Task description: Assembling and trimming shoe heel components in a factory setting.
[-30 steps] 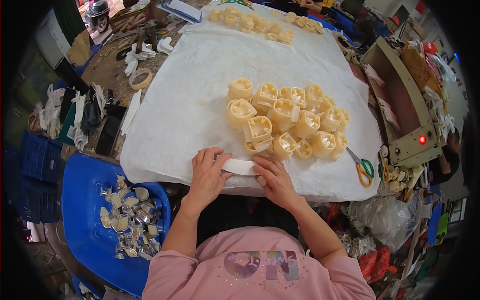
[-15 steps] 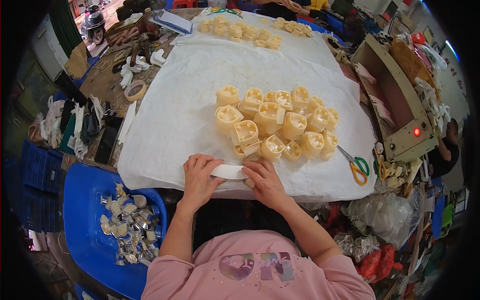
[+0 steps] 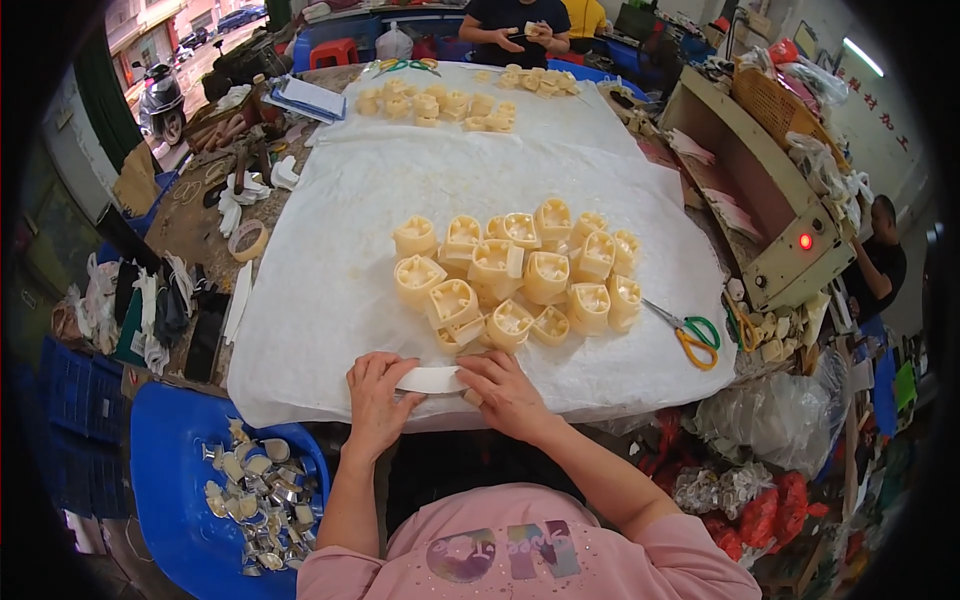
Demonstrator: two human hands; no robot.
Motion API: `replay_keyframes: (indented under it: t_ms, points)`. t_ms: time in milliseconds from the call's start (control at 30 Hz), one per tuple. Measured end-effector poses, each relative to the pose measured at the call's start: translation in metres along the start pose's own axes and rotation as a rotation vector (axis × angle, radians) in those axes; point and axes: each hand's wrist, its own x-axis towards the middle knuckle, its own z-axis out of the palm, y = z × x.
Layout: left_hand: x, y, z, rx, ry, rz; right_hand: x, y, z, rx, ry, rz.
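A short, slightly curved white strip (image 3: 430, 380) spans the gap between my two hands at the near edge of the cloth-covered table. My left hand (image 3: 378, 395) pinches its left end between thumb and fingers. At the other end my right hand (image 3: 503, 392) grips it, and a small beige piece (image 3: 472, 398) shows under those fingers; what it belongs to is hidden. Just beyond my hands lies a cluster of several cream-coloured, hollow, cup-like plastic parts (image 3: 497, 263), mostly with their open sides up. Scissors (image 3: 690, 333) with green and orange handles lie right of the cluster.
A blue tub (image 3: 175, 480) at lower left holds several metallic and cream pieces. More cream parts (image 3: 430, 103) sit at the table's far end, near a co-worker's hands (image 3: 525, 38). A machine with a red light (image 3: 790, 250) stands right. Tape (image 3: 248, 241) lies left.
The view has tilted up and shifted, so the table appears lower and further left. Both hands keep their hold on the white strip.
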Motion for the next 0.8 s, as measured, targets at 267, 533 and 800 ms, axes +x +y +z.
replay_keyframes:
  t_ms: [267, 533, 800]
  points:
    - [-0.0009, 0.0067, -0.0027, -0.002, -0.023, 0.022, -0.0033, 0.0014, 0.0008, -0.008, 0.011, 0.004]
    - [0.0055, 0.0106, -0.0002, -0.02, -0.029, -0.035, -0.0033, 0.0018, -0.0038, 0.016, -0.003, 0.026]
    - [0.0042, 0.0104, -0.0039, -0.008, -0.089, -0.067, -0.0037, 0.0023, 0.0005, 0.08, -0.021, 0.046]
